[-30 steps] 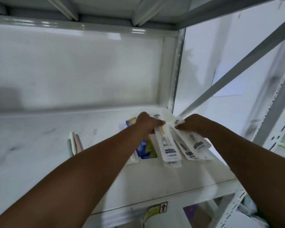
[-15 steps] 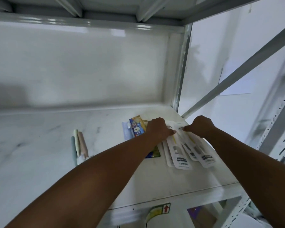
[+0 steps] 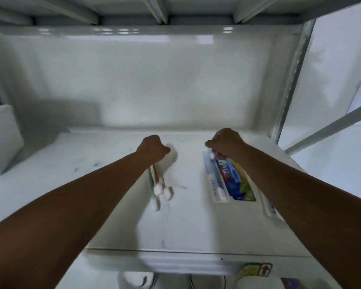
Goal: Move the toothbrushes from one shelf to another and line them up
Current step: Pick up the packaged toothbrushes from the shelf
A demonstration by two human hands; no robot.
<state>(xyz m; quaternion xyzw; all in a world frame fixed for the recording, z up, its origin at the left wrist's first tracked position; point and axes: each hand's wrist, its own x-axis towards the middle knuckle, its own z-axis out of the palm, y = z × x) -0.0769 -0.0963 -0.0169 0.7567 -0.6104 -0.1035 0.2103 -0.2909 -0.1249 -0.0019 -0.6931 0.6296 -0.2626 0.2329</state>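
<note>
My left hand [image 3: 152, 148] is closed over the far ends of a few loose toothbrushes [image 3: 161, 187], whose white heads point toward me above the white shelf [image 3: 186, 222]. My right hand [image 3: 225, 142] grips the top of the blue and yellow toothbrush package [image 3: 233, 178] and the clear blister pack [image 3: 214, 184] beside it. White packaged toothbrushes [image 3: 269, 207] lie at the right, mostly hidden under my right forearm. The image is motion-blurred.
A white box [image 3: 0, 138] stands at the far left of the shelf. A steel upright [image 3: 290, 80] and a diagonal brace [image 3: 329, 128] frame the right side. A yellow sticker with a red arrow [image 3: 255, 270] marks the shelf's front edge.
My left hand has moved left from the white packs to the loose toothbrushes and closed on them. My right hand has shifted onto the blue and yellow package. The view has swung left.
</note>
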